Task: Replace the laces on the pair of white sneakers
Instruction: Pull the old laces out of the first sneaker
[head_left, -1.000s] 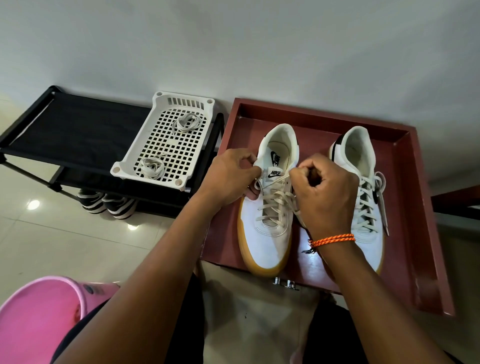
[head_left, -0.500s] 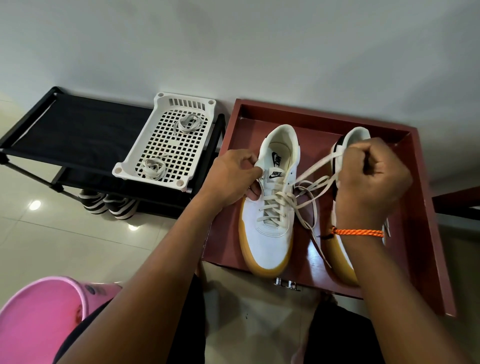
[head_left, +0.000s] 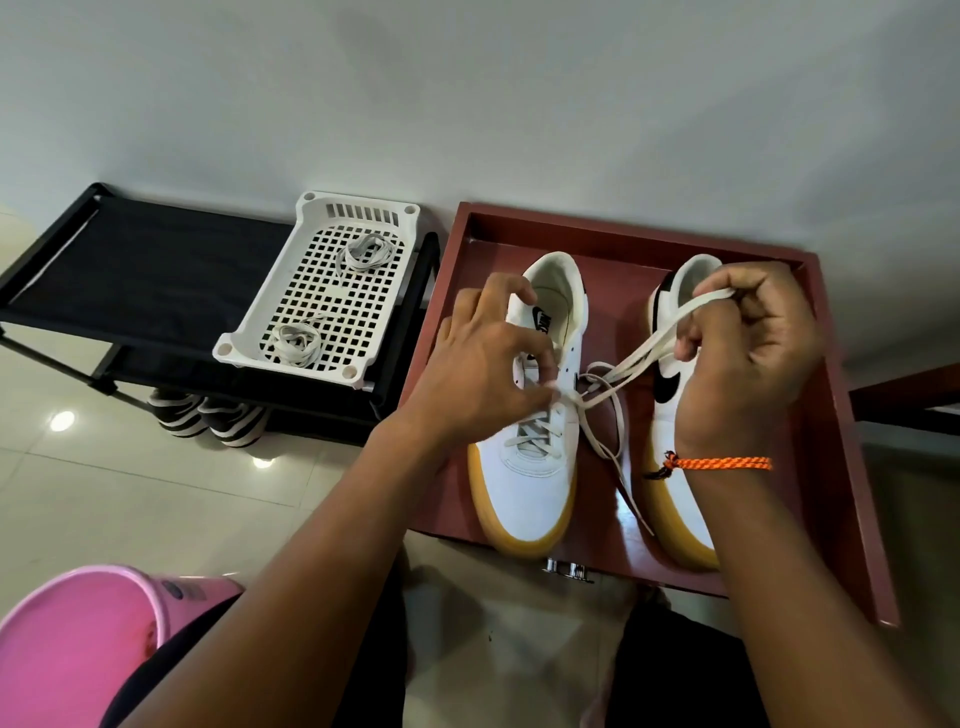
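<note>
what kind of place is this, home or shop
Most likely a home, near a shoe-storage spot: a black shoe rack stands against a plain wall with striped shoes beneath it, on a glossy tiled floor, beside a pink plastic bucket.

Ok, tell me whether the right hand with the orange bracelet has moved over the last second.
Yes. The right hand has moved right, away from the left white sneaker, and now holds the lace over the right sneaker.

red tray (head_left: 852, 467): two white sneakers (head_left: 530, 483) side by side | black rack (head_left: 140, 270): white basket (head_left: 317, 291) | tiled floor (head_left: 130, 493): striped shoes (head_left: 208, 418) probably, pink bucket (head_left: 67, 644)
</note>
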